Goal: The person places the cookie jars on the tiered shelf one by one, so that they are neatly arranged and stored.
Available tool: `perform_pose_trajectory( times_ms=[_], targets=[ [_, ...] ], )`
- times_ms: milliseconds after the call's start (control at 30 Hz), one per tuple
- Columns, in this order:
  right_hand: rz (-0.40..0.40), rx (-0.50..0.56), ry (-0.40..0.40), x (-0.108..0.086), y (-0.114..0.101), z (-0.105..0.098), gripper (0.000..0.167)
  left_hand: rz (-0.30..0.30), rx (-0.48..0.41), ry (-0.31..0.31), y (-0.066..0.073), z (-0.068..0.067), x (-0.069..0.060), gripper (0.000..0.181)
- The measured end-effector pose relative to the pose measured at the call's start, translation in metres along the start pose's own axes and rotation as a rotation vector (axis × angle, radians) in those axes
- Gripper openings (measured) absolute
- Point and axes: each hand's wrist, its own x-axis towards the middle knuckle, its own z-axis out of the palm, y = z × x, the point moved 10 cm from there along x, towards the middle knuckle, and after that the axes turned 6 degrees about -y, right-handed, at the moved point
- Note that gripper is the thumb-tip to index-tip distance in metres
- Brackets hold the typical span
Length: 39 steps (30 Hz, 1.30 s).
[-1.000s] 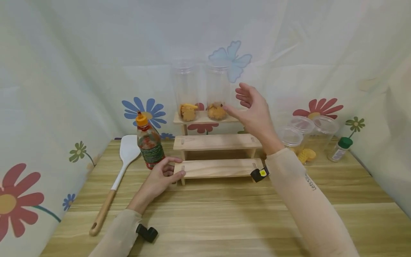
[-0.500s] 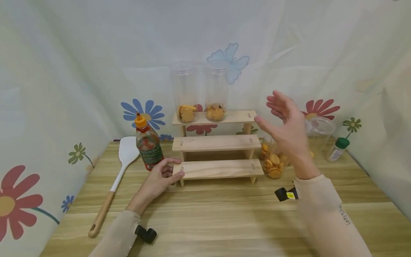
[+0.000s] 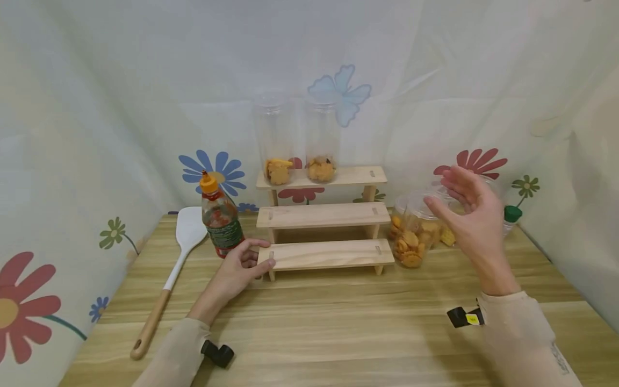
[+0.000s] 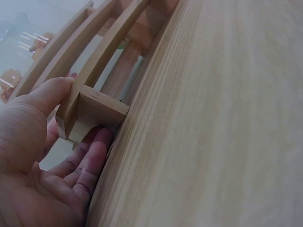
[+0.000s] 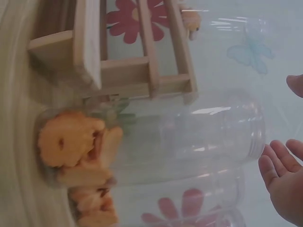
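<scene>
The left hand [image 3: 238, 270] grips the left end of the lowest step of a three-step wooden rack [image 3: 324, 255]; in the left wrist view its thumb lies on the board [image 4: 97, 61] and its fingers curl beneath. Two clear jars with biscuits, one left [image 3: 278, 171] and one right [image 3: 321, 168], stand on the top step. The right hand [image 3: 476, 226] is in the air, fingers apart and holding nothing, beside several clear biscuit jars [image 3: 410, 248] right of the rack. In the right wrist view its fingertips [image 5: 274, 158] are near the rim of a jar [image 5: 203, 127]; contact is unclear.
A sauce bottle [image 3: 223, 223] with an orange cap stands left of the rack. Farther left lies a white spatula [image 3: 189, 231] with a wooden handle. A green-capped shaker [image 3: 512, 214] is partly hidden behind the right hand. Flowered cloth hangs around the table [image 3: 338, 333].
My right hand has moved from beside the top-step jars rightward and down to the jars on the table. My left hand has kept its hold on the rack.
</scene>
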Motion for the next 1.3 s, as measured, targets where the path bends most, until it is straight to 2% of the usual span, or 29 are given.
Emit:
perform_pose_trajectory(
  times_ms=[300,633,933,1100,1300],
  targets=[
    [0.087,-0.042,-0.034,-0.011,0.032,0.000,0.077,-0.006,-0.007,-0.002,-0.001,0.000,0.001,0.053],
    [0.038,-0.015,-0.019,-0.014,0.033,0.001,0.076,0.009,-0.009,-0.008,0.000,0.002,0.000,0.053],
    [0.054,-0.014,-0.038,-0.018,0.039,0.004,0.076,-0.005,-0.003,0.007,-0.002,0.000,0.002,0.051],
    [0.058,-0.018,-0.077,-0.020,0.041,0.008,0.074,-0.005,0.003,0.007,-0.002,0.000,0.002,0.051],
    [0.112,-0.063,-0.149,-0.026,0.052,0.018,0.078,-0.005,0.005,0.003,-0.003,0.000,0.003,0.051]
  ],
)
